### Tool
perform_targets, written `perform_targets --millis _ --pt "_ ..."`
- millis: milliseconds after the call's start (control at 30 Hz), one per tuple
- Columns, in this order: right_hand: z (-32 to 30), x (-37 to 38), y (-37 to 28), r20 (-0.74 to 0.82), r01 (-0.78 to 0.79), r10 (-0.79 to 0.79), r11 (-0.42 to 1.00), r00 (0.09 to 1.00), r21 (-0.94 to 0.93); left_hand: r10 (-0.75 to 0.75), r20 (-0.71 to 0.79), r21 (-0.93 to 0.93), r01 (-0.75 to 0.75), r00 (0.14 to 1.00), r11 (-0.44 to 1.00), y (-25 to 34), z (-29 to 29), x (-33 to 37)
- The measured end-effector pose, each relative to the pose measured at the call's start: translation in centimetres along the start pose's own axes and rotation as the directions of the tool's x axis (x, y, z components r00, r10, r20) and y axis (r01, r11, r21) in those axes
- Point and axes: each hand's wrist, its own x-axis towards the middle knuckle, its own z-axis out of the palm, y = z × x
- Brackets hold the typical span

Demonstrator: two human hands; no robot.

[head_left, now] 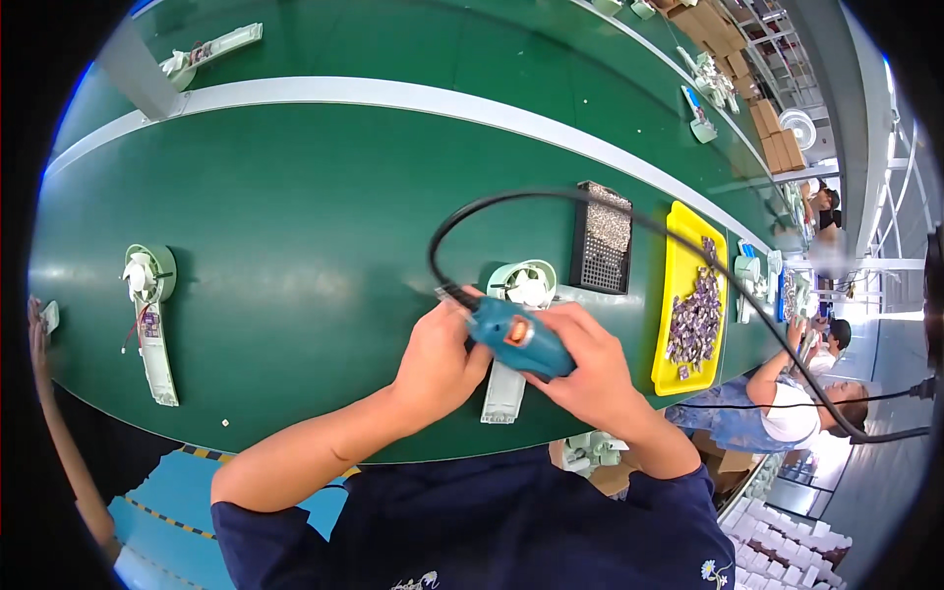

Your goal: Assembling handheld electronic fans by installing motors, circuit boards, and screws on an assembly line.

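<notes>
A teal corded power tool with an orange switch lies slantwise in front of me; its far tip is hidden. My right hand is wrapped around its lower right end. At the cord end, my left hand is closed beside the tool, fingers bent, with a small pale bit at the fingertips; what it grips is unclear. Directly beneath is a pale green handheld fan housing, its round head holding white blades, its middle covered by the tool and my hands.
Another opened fan with wires lies left. Beyond my right hand are a black tray of small metal parts and a yellow tray of small purplish parts. The tool's black cord arches rightward. Co-workers sit right; another person's arm shows left.
</notes>
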Motion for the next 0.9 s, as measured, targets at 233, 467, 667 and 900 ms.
perform_targets --millis 233,467,667,900 --pt "1.2 -1.5 1.9 -0.123 -0.100 0.133 0.965 0.983 0.244 -0.023 0.004 -0.065 0.024 1.000 0.998 1.1 0.0 0.8" --pt "2.5 -2.0 2.3 -0.149 -0.048 0.070 0.988 0.986 0.144 0.003 -0.003 -0.035 -0.003 1.000 0.999 1.1 -0.3 0.9" --pt "0.2 -1.1 2.3 -0.135 0.036 -0.023 0.995 0.991 0.096 0.035 0.008 -0.017 -0.035 0.999 0.999 1.6 -0.4 1.0" --pt "-0.6 -0.1 1.8 0.012 0.048 -0.048 0.999 0.999 -0.002 0.002 0.013 -0.045 -0.001 1.000 0.999 1.1 -0.4 0.6"
